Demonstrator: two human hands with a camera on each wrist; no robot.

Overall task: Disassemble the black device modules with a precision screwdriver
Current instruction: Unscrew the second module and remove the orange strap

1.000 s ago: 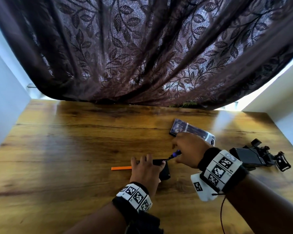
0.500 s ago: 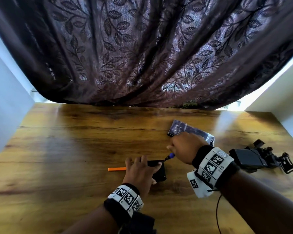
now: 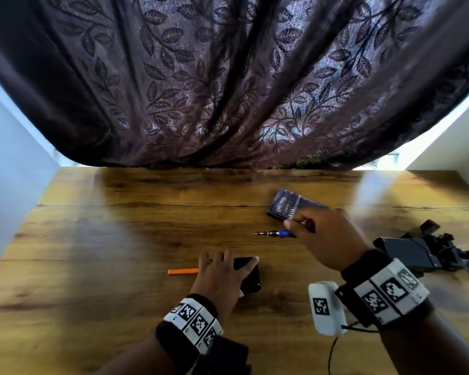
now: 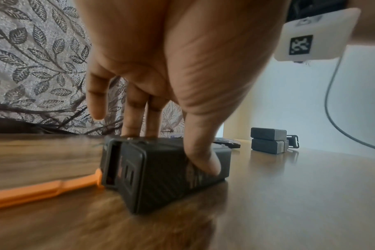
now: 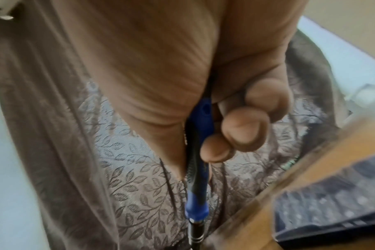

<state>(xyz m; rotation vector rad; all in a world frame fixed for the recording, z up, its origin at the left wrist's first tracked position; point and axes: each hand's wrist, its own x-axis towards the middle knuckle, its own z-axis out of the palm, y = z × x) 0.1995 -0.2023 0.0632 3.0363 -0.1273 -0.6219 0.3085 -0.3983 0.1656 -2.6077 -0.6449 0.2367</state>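
My left hand [image 3: 224,270] grips a small black module [image 3: 251,278] on the wooden table [image 3: 119,239]. In the left wrist view my thumb [image 4: 201,159] presses the side of the black module [image 4: 161,177] and my fingers [image 4: 135,125] rest on its far top edge. My right hand [image 3: 322,236] holds a blue-and-black precision screwdriver [image 3: 276,233] above the table behind the module. Its tip points left and is clear of the module. In the right wrist view, curled fingers [image 5: 244,130] wrap the screwdriver handle [image 5: 197,177].
An orange pry tool [image 3: 183,271] lies just left of the module, touching it in the left wrist view. A clear bit case [image 3: 283,205] sits behind my right hand. More black modules and mounts [image 3: 423,253] are piled at the right edge. A dark curtain hangs behind the table.
My right hand has lifted the screwdriver off the module and drawn it back and to the right, toward the bit case. My left hand still holds the module in place.
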